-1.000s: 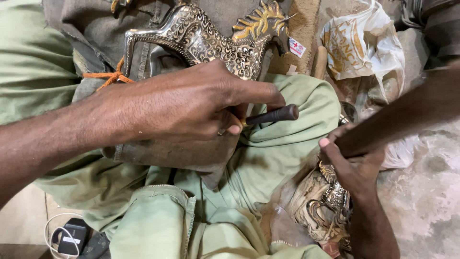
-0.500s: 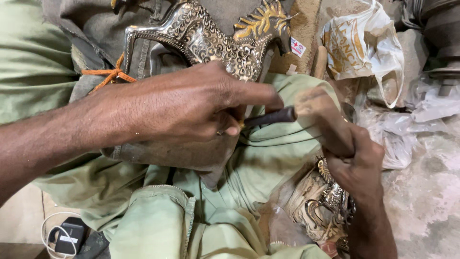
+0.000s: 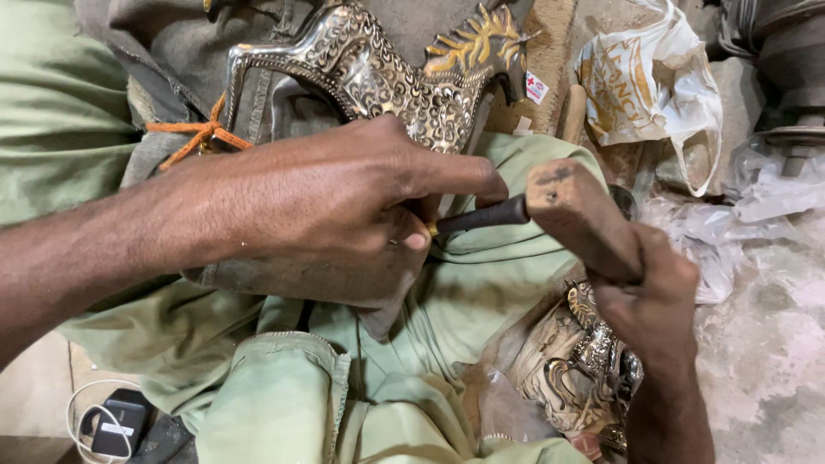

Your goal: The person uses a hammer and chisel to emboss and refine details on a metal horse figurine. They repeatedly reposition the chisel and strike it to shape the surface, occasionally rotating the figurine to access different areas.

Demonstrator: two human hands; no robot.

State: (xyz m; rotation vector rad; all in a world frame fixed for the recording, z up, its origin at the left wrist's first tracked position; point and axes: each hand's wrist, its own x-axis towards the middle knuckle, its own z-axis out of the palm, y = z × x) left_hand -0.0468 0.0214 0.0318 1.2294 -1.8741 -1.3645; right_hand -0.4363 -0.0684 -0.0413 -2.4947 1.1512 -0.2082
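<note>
My left hand [image 3: 344, 210] grips a thin dark metal punch [image 3: 481, 216], its tip hidden under my fingers against an embossed silver and gold horse figure [image 3: 387, 73] lying on a grey cloth on my lap. My right hand [image 3: 649, 296] holds a wooden mallet [image 3: 580, 215] by the handle. The mallet's head touches the free end of the punch.
More embossed metal pieces in clear plastic [image 3: 584, 369] lie by my right knee. A white plastic bag [image 3: 640, 82] and crumpled plastic sheet [image 3: 730, 228] sit at the right on a concrete floor. A dark charger with white cable [image 3: 116, 421] lies bottom left.
My right hand has swung the mallet from the right edge in toward the punch, bringing the head against the punch's end. My left hand has stayed in place.
</note>
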